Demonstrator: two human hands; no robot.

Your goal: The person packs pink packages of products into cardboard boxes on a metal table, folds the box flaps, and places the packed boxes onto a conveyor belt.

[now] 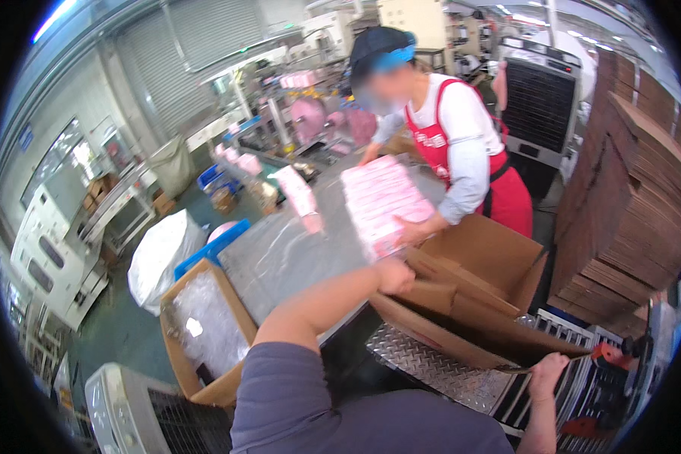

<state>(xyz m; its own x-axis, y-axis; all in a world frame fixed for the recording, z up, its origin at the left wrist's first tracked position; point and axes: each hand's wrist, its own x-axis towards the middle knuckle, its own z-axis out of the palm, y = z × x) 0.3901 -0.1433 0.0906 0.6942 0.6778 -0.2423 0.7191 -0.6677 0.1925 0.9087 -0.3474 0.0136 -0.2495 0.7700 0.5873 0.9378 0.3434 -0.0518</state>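
Observation:
An open cardboard box [477,261] stands in front of me to the right, its flaps spread. My left hand [395,276] is closed at the box's left corner, on the edge of a flap. Farther right, my right hand [546,374] has its fingers wrapped round the end of the long near flap [439,331]. Across the box, a person in a red apron [435,129] holds a block of pink-and-white packages [386,200] in both hands, over the grey table beside the box. A single pink package [296,193] lies farther left on the table.
A carton of clear plastic bags [208,321] stands at the table's left end, near a white sack [166,253]. Tall stacks of flattened cardboard [620,197] rise at the right. A roller conveyor [522,405] and a diamond-plate surface [431,363] lie under the box.

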